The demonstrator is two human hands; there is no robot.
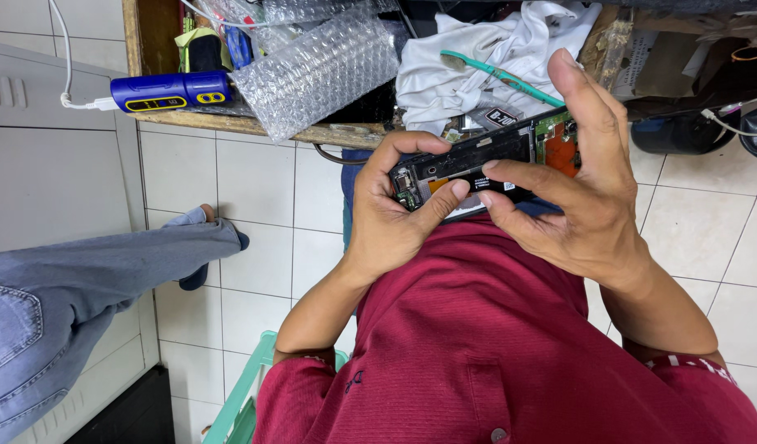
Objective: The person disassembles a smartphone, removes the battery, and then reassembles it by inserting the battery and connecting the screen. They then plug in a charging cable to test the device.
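While the left hand [392, 210] gripped one end of an opened phone [477, 164], thumb pressed on its exposed inside, the right hand [580, 177] closed on the other end, thumb and forefinger pinching near the middle. That phone sat between both hands, above a red shirt [493, 345] and just below a wooden bench edge [230, 123]. On the bench lay bubble wrap [317, 70], a white cloth [477, 66], a teal toothbrush [498, 76] and a blue device [169, 90].
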